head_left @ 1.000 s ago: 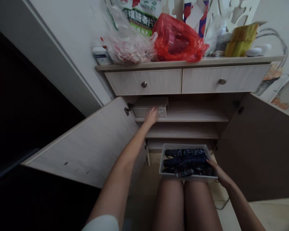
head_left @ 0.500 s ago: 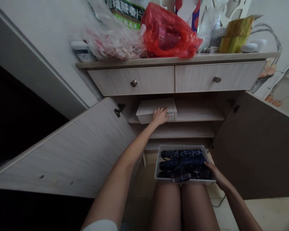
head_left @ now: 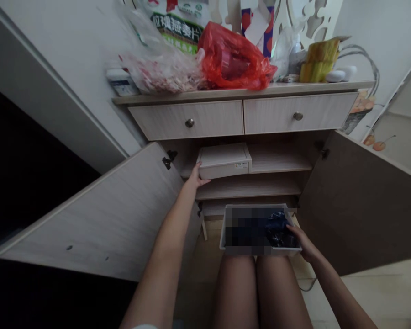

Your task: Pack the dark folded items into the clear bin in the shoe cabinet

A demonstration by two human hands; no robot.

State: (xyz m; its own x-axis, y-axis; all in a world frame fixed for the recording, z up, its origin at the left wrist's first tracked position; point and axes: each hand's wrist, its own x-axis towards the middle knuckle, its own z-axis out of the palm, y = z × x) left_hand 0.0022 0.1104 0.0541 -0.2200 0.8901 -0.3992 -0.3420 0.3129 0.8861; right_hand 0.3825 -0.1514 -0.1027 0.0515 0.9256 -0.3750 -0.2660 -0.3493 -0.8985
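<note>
Slid left hand point(head_left: 196, 179) off the lid, fingers now cupping lower left corner of white box point(head_left: 224, 161) on cabinet's point(head_left: 246, 186) upper shelf; seemingly rigid, light, best supported underneath; right hand point(head_left: 303, 241) fingers closed on tray point(head_left: 260, 250) before cabinet.

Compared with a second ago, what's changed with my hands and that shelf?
The left hand slid from the front of the flat white plastic box to its left corner and grips it; the box came forward on its shelf. The right hand still holds the white plastic bin.
</note>
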